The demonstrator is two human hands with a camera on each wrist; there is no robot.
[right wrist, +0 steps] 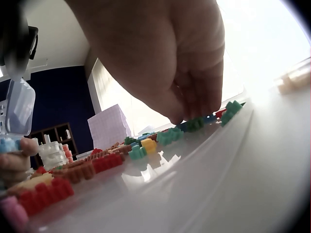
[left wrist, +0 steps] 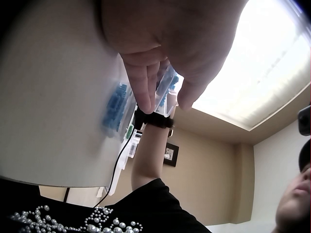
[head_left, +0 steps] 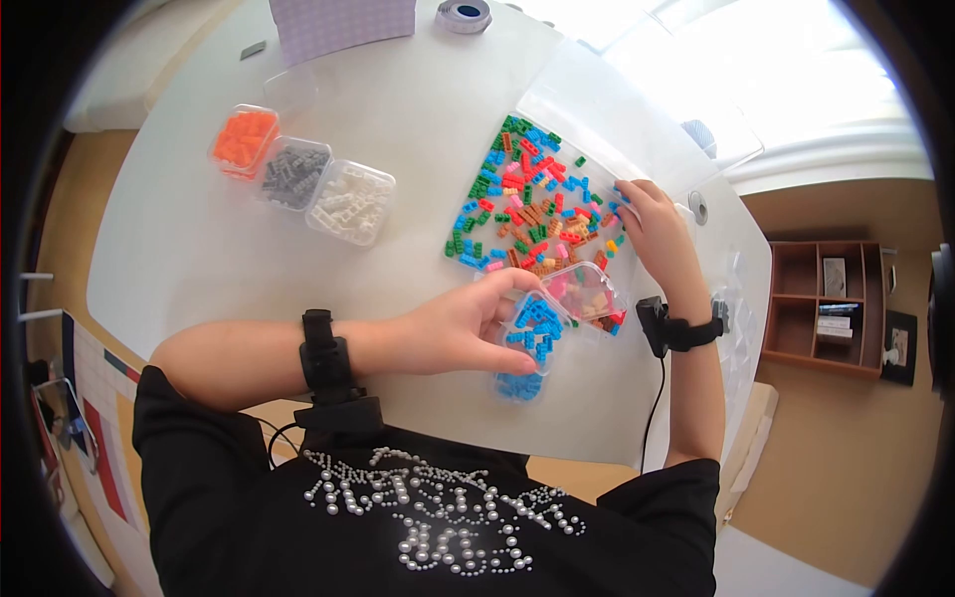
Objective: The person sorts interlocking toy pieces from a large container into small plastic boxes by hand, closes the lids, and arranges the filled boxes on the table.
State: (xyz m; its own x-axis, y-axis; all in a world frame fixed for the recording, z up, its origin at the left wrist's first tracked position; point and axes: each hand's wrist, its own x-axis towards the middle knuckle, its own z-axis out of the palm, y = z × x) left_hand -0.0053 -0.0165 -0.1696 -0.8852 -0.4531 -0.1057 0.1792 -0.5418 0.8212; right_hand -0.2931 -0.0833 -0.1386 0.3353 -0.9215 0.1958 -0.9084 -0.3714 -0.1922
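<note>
My left hand [head_left: 453, 323] grips a small clear box [head_left: 538, 323] of blue toy bricks, its fingers behind and thumb in front. Another clear box of blue bricks [left wrist: 115, 108] stands on the table just below it. My right hand [head_left: 657, 234] reaches down at the right side of a shallow tray [right wrist: 160, 194] strewn with bricks of many colours. Its fingertips [right wrist: 212, 108] are in among blue and green bricks [right wrist: 196, 124], thumb a little apart from the fingers; I cannot tell whether a brick is pinched between them.
Left of the tray stand three clear boxes, with orange bricks [head_left: 245, 139], grey bricks [head_left: 294, 174] and white bricks [head_left: 350, 202]. A clear lid-like piece [head_left: 587, 289] overlaps the tray's near edge. At the back are a checked box [head_left: 343, 25] and a tape roll [head_left: 465, 14].
</note>
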